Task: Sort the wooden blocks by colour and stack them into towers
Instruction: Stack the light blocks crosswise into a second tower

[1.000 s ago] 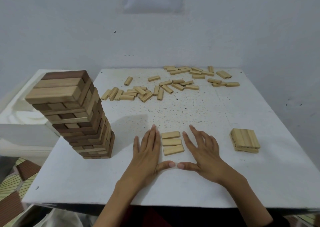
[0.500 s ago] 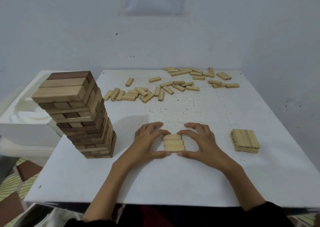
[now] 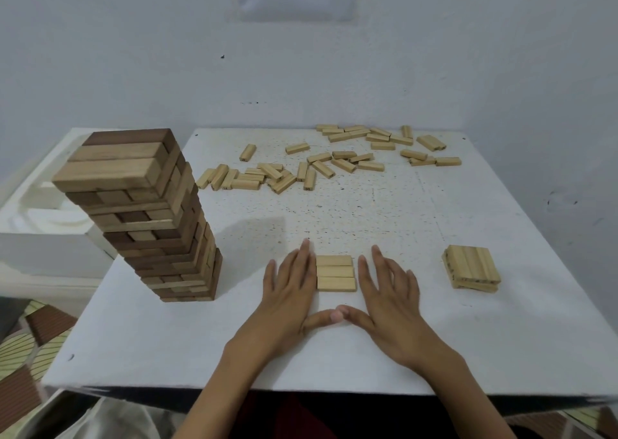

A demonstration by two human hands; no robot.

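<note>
Three pale wooden blocks (image 3: 335, 273) lie side by side as one flat row near the front middle of the white table (image 3: 501, 355). My left hand (image 3: 291, 293) lies flat with straight fingers against the row's left ends. On the other side my right hand (image 3: 389, 293) lies flat against its right ends. The two thumb tips meet in front of the row. A tall tower of mixed dark and pale blocks (image 3: 150, 214) stands at the left. A low stack of pale blocks (image 3: 471, 268) sits at the right.
Several loose pale blocks (image 3: 321, 162) are scattered across the far part of the table. A white foam box (image 3: 36, 218) stands beyond the table's left edge. A pale wall rises close behind, and patterned floor shows at lower left.
Half a second ago both hands cupped the row with curled fingers. Now the fingers are straight and flat on the table beside the blocks, which sit pressed tightly together.
</note>
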